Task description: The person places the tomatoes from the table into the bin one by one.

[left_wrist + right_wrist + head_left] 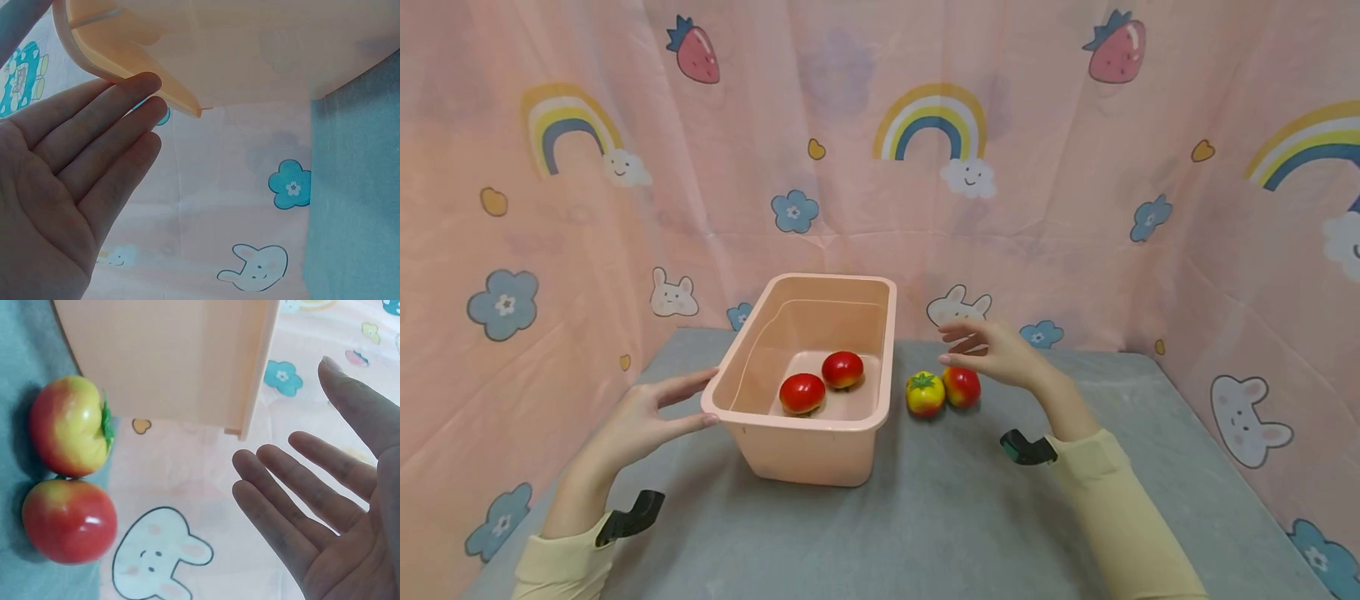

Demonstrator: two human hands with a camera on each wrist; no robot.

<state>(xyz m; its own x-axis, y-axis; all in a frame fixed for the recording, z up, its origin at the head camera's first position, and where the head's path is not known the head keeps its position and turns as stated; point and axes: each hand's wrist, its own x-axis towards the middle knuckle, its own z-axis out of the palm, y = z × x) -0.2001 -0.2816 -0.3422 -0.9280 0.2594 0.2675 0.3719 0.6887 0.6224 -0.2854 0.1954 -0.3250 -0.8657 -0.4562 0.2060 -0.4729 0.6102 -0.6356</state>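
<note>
A pink plastic bin [808,450] stands on the table with two red tomatoes [802,393] lying inside it. At its near left corner, my left hand [636,421] rests against the rim [100,72], fingers straight. To the right of the bin, two more tomatoes sit side by side on the table: a yellow-and-red one [69,425] with a green calyx, and a redder one [70,522]. Over this pair hovers my right hand [996,354], fingers loosely extended and apart from the fruit, holding nothing.
The grey tabletop [760,542] stretches around the bin. A pink printed curtain [1052,217] hangs behind and along both sides. Each wrist carries a small black camera [1028,448].
</note>
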